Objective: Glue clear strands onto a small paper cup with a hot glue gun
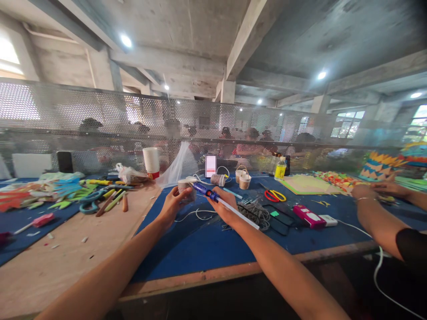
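Observation:
My left hand (pixel 175 203) is wrapped round a small paper cup (pixel 187 189), held up over the blue mat. In my right hand (pixel 225 203) is a blue hot glue gun (pixel 202 190), its nozzle pointing left at the cup's rim. A white glue stick (pixel 242 215) runs out of the gun's back end, across my right wrist. Just beyond my hands another cup (pixel 218 179) lies on its side, wound with cord. Beside my right hand sits a tangled heap of grey cord (pixel 255 214).
Small cups with handles (pixel 244 181), red-yellow scissors (pixel 275 195), a yellow bottle (pixel 280 169) and a magenta box (pixel 308 217) lie to the right. A co-worker's hands (pixel 365 193) work at far right. Blue scissors (pixel 90 202) and stacked paper cups (pixel 151 161) are left. A phone (pixel 210 166) stands ahead.

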{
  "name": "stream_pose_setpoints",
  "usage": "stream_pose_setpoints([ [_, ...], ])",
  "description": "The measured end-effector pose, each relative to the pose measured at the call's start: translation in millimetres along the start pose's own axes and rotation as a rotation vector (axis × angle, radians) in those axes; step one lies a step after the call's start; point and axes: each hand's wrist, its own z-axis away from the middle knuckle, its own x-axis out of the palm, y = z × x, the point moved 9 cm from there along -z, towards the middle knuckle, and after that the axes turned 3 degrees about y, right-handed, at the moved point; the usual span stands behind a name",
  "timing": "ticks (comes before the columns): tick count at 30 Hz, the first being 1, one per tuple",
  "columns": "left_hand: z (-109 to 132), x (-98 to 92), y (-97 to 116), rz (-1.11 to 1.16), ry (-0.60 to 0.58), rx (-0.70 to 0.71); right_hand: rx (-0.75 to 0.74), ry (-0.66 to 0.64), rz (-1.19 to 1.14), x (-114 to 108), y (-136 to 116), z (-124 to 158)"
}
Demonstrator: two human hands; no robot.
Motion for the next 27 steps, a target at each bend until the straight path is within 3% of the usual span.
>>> stream_pose_setpoints([
  [27,-1.6,-0.8,-2.2,0.054,-0.017,-0.009,-0.01,0.024,0.002,-2.7,2.7,-0.5],
])
